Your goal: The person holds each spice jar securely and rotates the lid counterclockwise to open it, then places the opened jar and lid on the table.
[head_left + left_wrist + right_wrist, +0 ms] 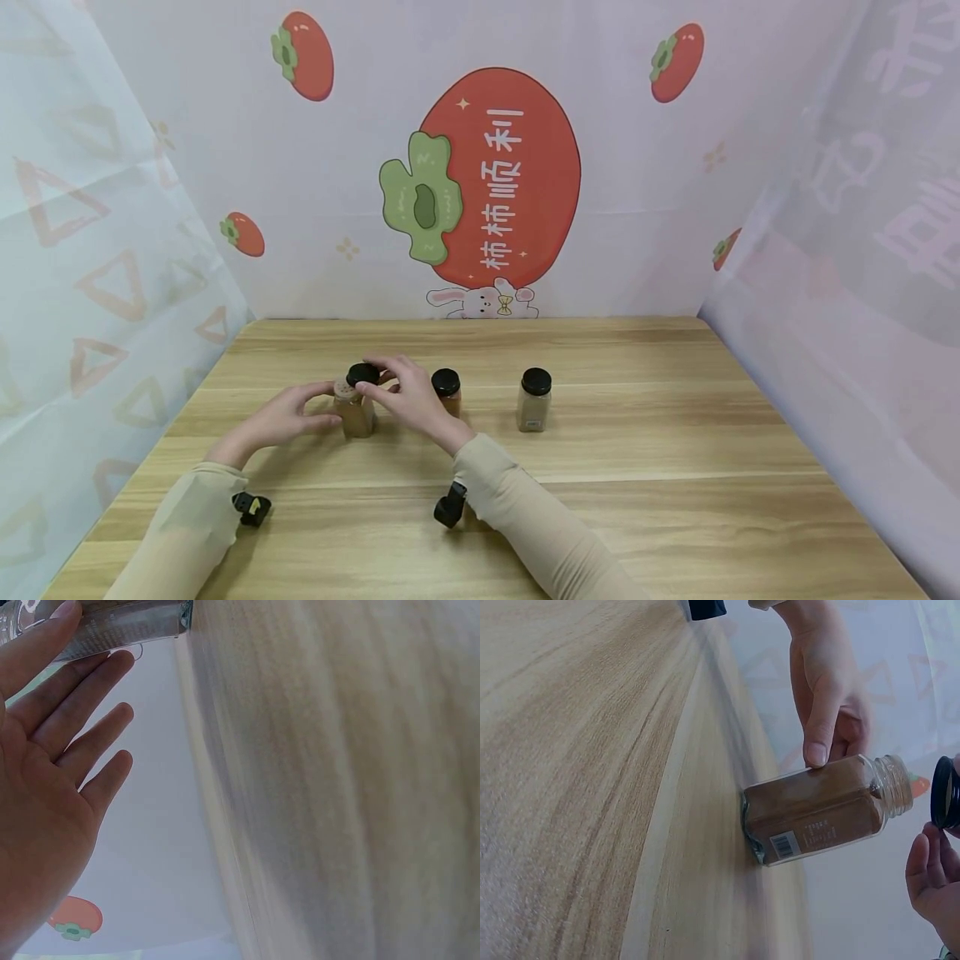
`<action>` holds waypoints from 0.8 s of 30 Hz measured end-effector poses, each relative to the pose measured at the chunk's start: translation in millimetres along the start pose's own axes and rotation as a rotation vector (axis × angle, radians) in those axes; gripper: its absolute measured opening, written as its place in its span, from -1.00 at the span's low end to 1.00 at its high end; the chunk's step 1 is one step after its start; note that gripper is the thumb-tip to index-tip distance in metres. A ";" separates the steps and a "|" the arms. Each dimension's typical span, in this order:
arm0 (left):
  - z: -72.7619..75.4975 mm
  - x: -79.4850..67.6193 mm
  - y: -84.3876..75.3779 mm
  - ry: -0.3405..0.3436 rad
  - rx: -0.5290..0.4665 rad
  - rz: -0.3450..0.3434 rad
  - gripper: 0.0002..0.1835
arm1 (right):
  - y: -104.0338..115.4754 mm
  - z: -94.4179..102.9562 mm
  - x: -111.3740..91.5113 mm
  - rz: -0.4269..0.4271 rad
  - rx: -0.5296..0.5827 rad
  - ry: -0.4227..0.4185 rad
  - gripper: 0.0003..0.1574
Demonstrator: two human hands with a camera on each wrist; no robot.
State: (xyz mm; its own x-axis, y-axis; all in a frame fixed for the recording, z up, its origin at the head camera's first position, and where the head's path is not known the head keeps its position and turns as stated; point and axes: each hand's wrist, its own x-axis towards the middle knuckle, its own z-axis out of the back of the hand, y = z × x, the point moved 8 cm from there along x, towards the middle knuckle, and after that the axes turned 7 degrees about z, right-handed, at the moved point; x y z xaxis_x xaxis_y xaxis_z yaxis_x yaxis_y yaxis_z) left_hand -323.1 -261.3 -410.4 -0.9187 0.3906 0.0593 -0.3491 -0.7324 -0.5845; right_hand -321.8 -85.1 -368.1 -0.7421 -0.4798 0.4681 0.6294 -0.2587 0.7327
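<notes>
A clear spice jar (357, 418) filled with brown powder stands upright on the table, left of centre. My left hand (288, 414) holds it from the left between thumb and fingers; in the left wrist view the outer fingers of that hand (52, 772) are spread apart. The jar's black lid (363, 374) is off, pinched by the fingertips of my right hand (414, 398) just above and beside the mouth. From the right wrist view, a gap shows between the lid (946, 793) and the bare threaded neck (894, 785).
Just right of my right hand stands a second black-capped jar (447, 390) of brown-orange contents, partly hidden by the hand. Farther right is a capped jar (534, 403) with pale contents. A printed cloth backdrop (630, 250) rises behind the wooden table (675, 467).
</notes>
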 end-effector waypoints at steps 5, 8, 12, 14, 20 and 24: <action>0.3 0.6 -0.5 0.001 0.001 0.000 -0.33 | -0.7 -0.8 -1.5 -0.017 0.015 0.008 -0.47; -0.1 0.5 -0.7 0.004 0.005 -0.001 -0.32 | -1.5 -1.3 -2.1 -0.027 0.028 0.005 -0.49; -0.7 0.0 -0.7 0.009 0.006 0.000 -0.31 | -3.1 -1.9 -2.9 -0.037 0.046 0.006 -0.50; -0.7 0.2 -0.9 0.009 0.004 0.004 -0.31 | -3.6 -1.6 -3.3 -0.044 0.061 0.005 -0.51; -0.3 0.0 -0.9 0.010 0.007 0.016 -0.31 | -5.8 -1.6 -4.3 -0.063 0.101 0.005 -0.51; -0.5 0.6 -0.3 0.008 0.005 0.014 -0.32 | -7.8 -2.2 -4.5 -0.071 0.132 0.004 -0.51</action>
State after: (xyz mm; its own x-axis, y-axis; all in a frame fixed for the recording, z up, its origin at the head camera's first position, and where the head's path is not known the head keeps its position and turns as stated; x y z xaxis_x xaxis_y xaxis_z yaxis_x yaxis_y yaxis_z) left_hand -323.5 -260.6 -410.5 -0.9221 0.3845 0.0441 -0.3367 -0.7408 -0.5812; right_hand -322.8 -82.7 -377.0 -0.7823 -0.4679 0.4112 0.5398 -0.1797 0.8224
